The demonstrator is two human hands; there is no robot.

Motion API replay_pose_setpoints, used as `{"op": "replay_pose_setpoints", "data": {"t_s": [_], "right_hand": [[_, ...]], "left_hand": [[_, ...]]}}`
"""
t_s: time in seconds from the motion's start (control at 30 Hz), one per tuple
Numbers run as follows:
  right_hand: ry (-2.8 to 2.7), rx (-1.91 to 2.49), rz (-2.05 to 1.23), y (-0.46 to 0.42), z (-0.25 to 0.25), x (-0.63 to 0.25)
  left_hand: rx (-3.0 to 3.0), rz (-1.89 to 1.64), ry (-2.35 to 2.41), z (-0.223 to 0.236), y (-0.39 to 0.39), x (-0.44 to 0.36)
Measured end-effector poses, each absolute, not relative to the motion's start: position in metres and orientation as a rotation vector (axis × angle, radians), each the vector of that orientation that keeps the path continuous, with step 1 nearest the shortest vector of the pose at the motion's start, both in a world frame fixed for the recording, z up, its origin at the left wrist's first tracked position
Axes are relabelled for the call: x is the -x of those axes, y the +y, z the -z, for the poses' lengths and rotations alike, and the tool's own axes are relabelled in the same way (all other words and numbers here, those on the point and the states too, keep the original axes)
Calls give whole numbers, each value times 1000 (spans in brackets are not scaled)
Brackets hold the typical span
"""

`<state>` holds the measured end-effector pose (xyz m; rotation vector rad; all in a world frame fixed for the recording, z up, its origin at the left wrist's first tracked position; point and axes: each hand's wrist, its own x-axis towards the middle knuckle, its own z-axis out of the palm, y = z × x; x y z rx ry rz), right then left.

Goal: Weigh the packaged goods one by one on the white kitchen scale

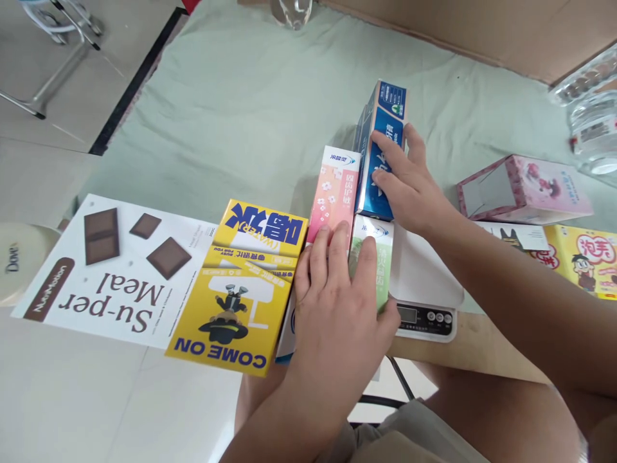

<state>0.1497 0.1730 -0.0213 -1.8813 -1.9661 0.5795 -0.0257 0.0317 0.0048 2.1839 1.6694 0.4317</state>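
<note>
The left hand is palm down and fairly open, its fingers spread over the near part of the pink box and onto the green box, its thumb beside the green box's near end. The right hand is partly open over the blue box, with two digits on its top and another at its right edge; whether it grips the box firmly, I cannot tell. The blue box lies just beyond the green box and beside the pink box, all on the bench, which has a pale green cloth over it. A white-and-blue box shows only in part beside the left hand. Left of the pink box is the yellow box, its print upside down in view, and next to that the white pack with chocolate pictures. Right of the green box is the scale, its display facing the person. Farther right lie the floral box and, nearer, the snack pack. A clear bottle is at the far right, and cardboard stands along the back.
</note>
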Motion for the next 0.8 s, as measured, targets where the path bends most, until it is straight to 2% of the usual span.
{"op": "replay_pose_setpoints", "data": {"t_s": [0.3, 0.47, 0.67, 0.8], "right_hand": [[-1971, 1893, -481, 173, 24, -144], [-1939, 2010, -373, 161, 2, -136], [-1789, 1439, -200, 59, -8, -187], [-1521, 1602, -88, -5, 27, -250]], "left_hand": [[-2154, -500, 1659, -5, 32, 25], [-2164, -473, 1624, -5, 37, 26], [-2139, -598, 1549, -20, 30, 40], [-2153, -771, 1405, -56, 0, 27]]}}
